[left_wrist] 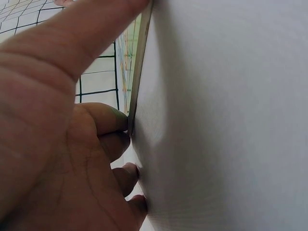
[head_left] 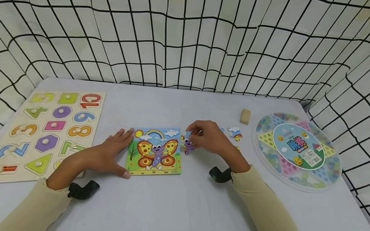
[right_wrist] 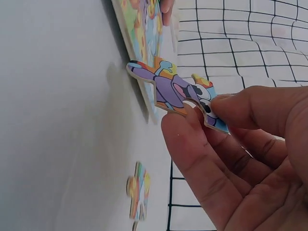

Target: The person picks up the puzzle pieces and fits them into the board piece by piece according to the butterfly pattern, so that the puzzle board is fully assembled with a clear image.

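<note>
A butterfly jigsaw board (head_left: 156, 152) lies flat on the white table. My left hand (head_left: 105, 156) is at its left side, fingers spread and thumb at the near left corner; the left wrist view shows fingertips (left_wrist: 115, 120) right at the board's edge. Beside the board's right edge, my right hand (head_left: 210, 136) pinches a jigsaw piece (right_wrist: 171, 91) between thumb and fingers. Purple body parts and a smiling face are printed on this piece, which is held tilted. Loose jigsaw pieces (head_left: 235, 133) lie beyond the right hand, partly hidden by it.
At the left is a wooden number-and-shape board (head_left: 40, 122), partly under the left forearm. A small wooden block (head_left: 245, 116) lies at the back right, near a round clear game case (head_left: 299, 147). Black netting (head_left: 179, 47) over white cloth surrounds the table's back and sides.
</note>
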`<state>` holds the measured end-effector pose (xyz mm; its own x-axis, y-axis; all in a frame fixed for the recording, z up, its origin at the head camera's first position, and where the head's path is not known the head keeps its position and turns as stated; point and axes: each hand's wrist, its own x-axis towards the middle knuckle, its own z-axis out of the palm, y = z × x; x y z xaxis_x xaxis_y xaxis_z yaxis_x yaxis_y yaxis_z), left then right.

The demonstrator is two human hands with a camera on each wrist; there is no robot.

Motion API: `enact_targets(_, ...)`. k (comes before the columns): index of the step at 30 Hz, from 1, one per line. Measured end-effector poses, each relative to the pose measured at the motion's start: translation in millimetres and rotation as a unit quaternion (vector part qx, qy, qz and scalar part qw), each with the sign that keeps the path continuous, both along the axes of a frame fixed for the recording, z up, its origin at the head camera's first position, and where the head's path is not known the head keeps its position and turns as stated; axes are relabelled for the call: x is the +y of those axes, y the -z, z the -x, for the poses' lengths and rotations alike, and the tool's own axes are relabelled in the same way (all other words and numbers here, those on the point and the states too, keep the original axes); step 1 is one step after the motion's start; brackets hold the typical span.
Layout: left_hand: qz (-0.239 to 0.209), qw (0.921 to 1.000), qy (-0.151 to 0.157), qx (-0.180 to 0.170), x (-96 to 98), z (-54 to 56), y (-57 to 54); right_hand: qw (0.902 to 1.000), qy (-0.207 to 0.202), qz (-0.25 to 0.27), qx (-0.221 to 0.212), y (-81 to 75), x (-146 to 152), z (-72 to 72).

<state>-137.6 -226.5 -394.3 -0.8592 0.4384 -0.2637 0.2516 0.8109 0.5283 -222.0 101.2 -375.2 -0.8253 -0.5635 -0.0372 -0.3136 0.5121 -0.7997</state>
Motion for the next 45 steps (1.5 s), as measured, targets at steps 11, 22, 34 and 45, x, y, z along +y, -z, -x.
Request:
enact_targets(11, 0.003, 1.0, 0.001, -0.002, -2.6, -0.9, -1.8, 0.9992, -0.007, 0.024, -0.03, -0.5, -32, -6.9)
enact_targets(22, -0.008, 0.9999, 0.0, -0.007, 0.9, -1.3, -1.8, 0.999, -0.037, 0.025, -0.01, 5.9, -57, -12.1)
enact_targets(34, -0.003, 1.0, 0.005, 0.0, -0.6, 1.5, -0.4, 0.9996, -0.024, -0.012, -0.002, 5.6, -74, -14.3)
enact_targets(45, -0.01, 0.9999, 0.006, -0.006, -0.4, 0.1, -3.2, 0.9992, -0.016, -0.035, -0.012, 10.2, -84, -15.4)
